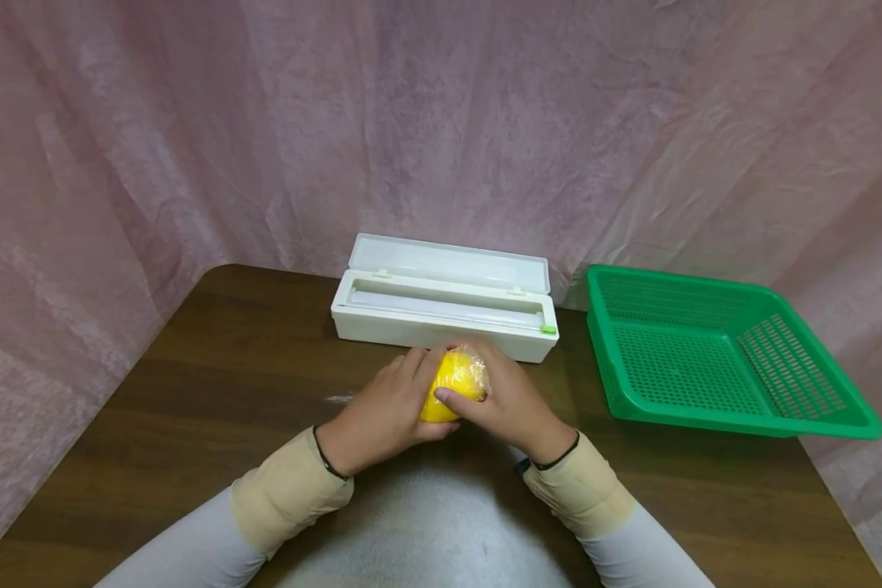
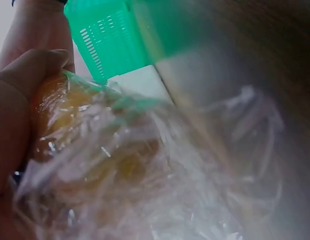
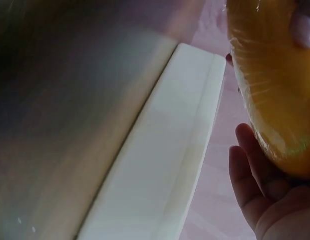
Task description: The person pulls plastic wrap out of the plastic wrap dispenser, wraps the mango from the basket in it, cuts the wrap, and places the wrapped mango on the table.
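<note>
A smooth yellow fruit (image 1: 457,380) wrapped in clear cling film is held between both hands above the near middle of the table. My left hand (image 1: 385,406) grips its left side, and my right hand (image 1: 516,402) holds the right side with the thumb across the front. Loose, crumpled cling film (image 2: 119,175) bunches over the fruit in the left wrist view. In the right wrist view the film lies tight on the fruit (image 3: 275,85). The exact kind of fruit cannot be told.
Behind the hands stands a white cling film dispenser (image 1: 441,335) with its lid (image 1: 452,265) raised and a roll inside. A green plastic basket (image 1: 706,420) is at the right. A small film scrap (image 1: 340,398) lies on the brown table (image 1: 213,408). A pink curtain hangs behind.
</note>
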The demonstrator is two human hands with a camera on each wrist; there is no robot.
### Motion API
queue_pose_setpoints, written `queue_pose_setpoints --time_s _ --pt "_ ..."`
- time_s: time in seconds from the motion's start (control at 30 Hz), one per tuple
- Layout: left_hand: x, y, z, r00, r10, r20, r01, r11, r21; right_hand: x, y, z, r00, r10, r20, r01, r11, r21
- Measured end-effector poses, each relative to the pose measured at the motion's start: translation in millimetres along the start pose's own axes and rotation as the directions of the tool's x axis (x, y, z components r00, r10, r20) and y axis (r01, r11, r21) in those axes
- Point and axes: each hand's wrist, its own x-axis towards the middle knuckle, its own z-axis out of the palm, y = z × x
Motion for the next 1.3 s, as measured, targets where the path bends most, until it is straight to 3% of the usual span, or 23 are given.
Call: queue_pose_setpoints --time_s 0.17,0.37,0.57,0.73,0.87,1.07,1.3 --pt "-0.3 -1.0 -0.7 1.000 0.012 0.009 -0.013 1.000 0.017 -0.3 -1 -1 0.999 -0.036 0.012 0.038 0.983 -0.178" --pt "-0.2 -2.4 0.7 0.999 0.019 0.028 -0.020 0.999 0.047 1.0 -4 0 0.995 -0.078 0.062 0.097 0.914 -0.395" --pt "-0.2 -3.1 1.8 0.998 0.003 0.070 -0.006 0.999 0.038 0.5 -6 4 0.992 -0.101 0.076 0.125 0.872 -0.473" --pt "-2.9 -2.9 5.2 0.995 -0.017 0.097 0.010 0.998 0.070 -4.4 -10 8 0.990 -0.061 0.126 0.118 0.845 -0.522" --pt "-5.1 -2.6 8.0 0.993 -0.040 0.113 0.027 0.993 0.116 -6.6 -12 10 0.989 0.002 0.150 0.071 0.875 -0.478" --pt "-5.4 -0.1 9.6 0.991 -0.042 0.130 0.025 0.991 0.129 -7.0 -13 10 0.994 0.078 0.074 -0.052 0.950 -0.307" --pt "-2.5 3.2 8.4 0.998 -0.015 0.067 0.005 0.990 0.138 -4.2 -10 11 0.986 0.169 0.018 -0.159 0.957 -0.243"
